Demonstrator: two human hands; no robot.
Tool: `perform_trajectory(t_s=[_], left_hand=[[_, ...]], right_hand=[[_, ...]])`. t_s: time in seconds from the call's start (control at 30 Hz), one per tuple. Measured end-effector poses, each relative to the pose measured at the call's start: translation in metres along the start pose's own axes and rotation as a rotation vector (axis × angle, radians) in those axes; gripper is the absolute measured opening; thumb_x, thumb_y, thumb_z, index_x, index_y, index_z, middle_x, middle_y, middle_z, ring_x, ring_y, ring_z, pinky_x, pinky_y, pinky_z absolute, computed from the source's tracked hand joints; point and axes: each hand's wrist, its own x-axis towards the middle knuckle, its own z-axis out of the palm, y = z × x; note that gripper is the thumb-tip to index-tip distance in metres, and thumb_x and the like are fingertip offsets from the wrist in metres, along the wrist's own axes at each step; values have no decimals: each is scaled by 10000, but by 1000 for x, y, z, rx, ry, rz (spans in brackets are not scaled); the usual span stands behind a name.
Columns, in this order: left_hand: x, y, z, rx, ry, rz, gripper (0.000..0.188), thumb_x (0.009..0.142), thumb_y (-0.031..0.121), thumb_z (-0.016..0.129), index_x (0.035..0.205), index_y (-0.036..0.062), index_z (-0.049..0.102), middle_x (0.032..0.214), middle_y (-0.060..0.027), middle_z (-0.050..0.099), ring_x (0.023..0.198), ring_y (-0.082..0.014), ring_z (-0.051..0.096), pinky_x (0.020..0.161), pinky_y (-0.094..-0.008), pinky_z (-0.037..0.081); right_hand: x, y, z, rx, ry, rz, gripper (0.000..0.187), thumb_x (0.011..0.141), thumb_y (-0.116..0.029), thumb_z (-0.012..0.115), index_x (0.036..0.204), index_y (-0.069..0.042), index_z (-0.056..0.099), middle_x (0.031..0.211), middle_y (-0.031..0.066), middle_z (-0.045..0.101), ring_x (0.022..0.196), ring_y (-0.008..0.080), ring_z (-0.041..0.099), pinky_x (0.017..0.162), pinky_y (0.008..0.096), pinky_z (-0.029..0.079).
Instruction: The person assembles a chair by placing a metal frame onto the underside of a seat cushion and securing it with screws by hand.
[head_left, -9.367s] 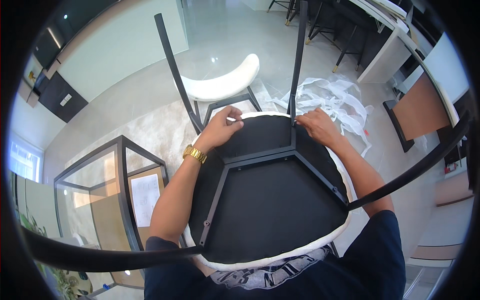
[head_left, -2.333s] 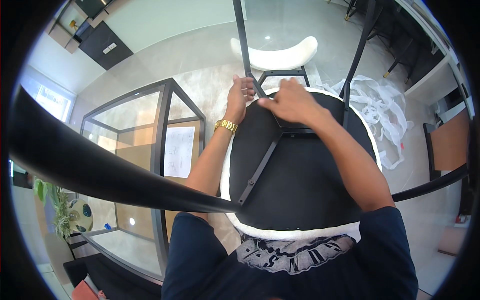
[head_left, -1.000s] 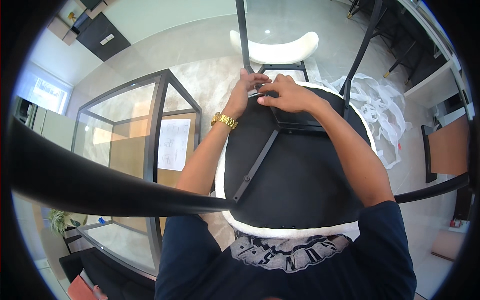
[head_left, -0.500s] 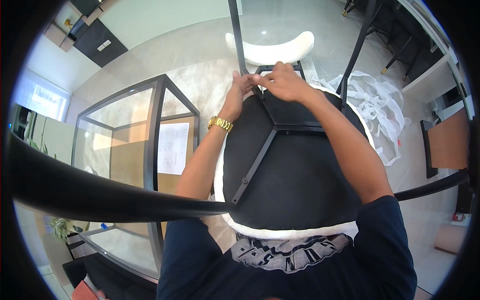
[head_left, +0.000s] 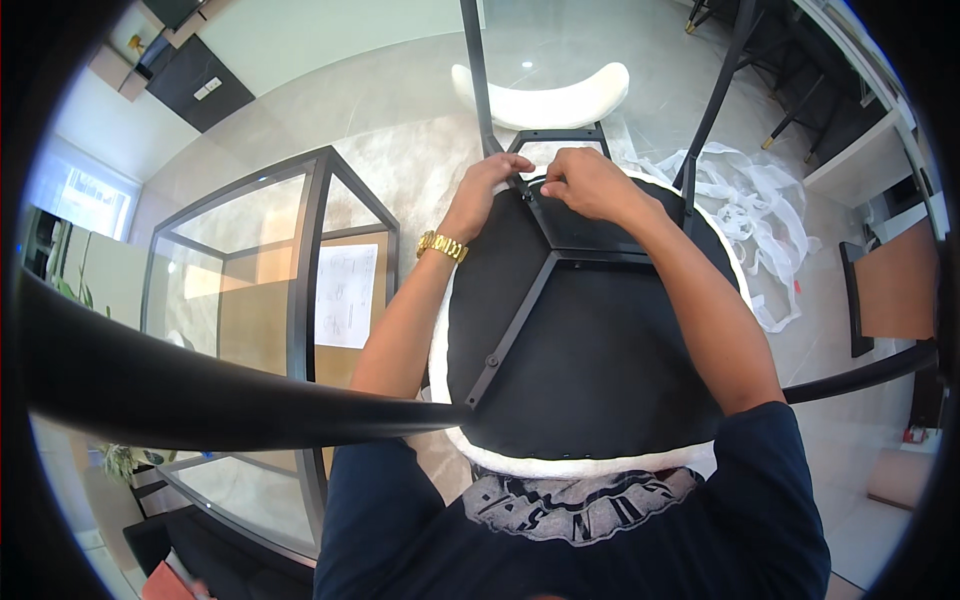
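A round seat with a black underside (head_left: 610, 350) and a white plush rim lies upside down in front of me. A black metal leg frame (head_left: 520, 310) branches across it. My left hand (head_left: 485, 195), with a gold watch on the wrist, rests at the frame's far left arm, its fingers reaching over the bar by the leg. Beside it, my right hand (head_left: 592, 185) is closed with thumb and finger pinched; what they hold, if anything, is too small to make out. A dark bolt (head_left: 528, 195) sits on the bar between both hands.
A white curved cushion (head_left: 545, 100) lies beyond the seat. Crumpled white wrapping (head_left: 760, 220) spreads at the right. A glass-sided black-framed table (head_left: 310, 270) stands left, a paper sheet (head_left: 345, 295) by it. Black legs (head_left: 715, 110) rise around the seat; a thick black bar (head_left: 230, 385) crosses near left.
My hands have drawn apart: the right has moved slightly right and nearer me with its fingers curled, and the left fingers have lowered over the bar. The bolt now shows between them.
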Motion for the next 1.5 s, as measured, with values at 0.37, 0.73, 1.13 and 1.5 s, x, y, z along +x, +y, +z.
perform_trajectory(t_s=[0.37, 0.73, 1.13, 1.5], left_hand=[[-9, 12, 0, 328, -111, 71, 179, 911, 37, 701, 1081, 5, 743, 1256, -94, 725, 1544, -315, 319, 1186, -416, 334], [-15, 18, 5, 294, -121, 45, 168, 921, 43, 709, 1079, -8, 681, 1412, -143, 613, 1390, -269, 520, 1138, -376, 409], [-14, 10, -11, 158, -68, -48, 164, 929, 61, 692, 1078, -6, 709, 1284, -73, 664, 1109, -133, 602, 1007, -278, 458], [-32, 26, -7, 611, 148, 155, 186, 953, 83, 717, 1123, 7, 719, 1040, -102, 759, 958, -136, 701, 812, -271, 537]], right_hand=[[3, 25, 19, 157, 376, -225, 184, 876, -167, 739, 1002, -32, 741, 819, 168, 724, 829, 341, 712, 784, 434, 552], [40, 0, 28, 520, 53, 185, 264, 899, -181, 711, 1064, 25, 716, 790, 151, 734, 713, 246, 726, 726, 372, 567], [49, -16, 22, 385, 71, 108, 273, 877, -131, 705, 1116, 1, 697, 1010, 200, 754, 948, 321, 738, 834, 404, 563], [11, -7, 20, 453, 22, -20, 367, 814, -129, 763, 1158, -22, 693, 1021, 172, 757, 962, 303, 726, 867, 396, 556]])
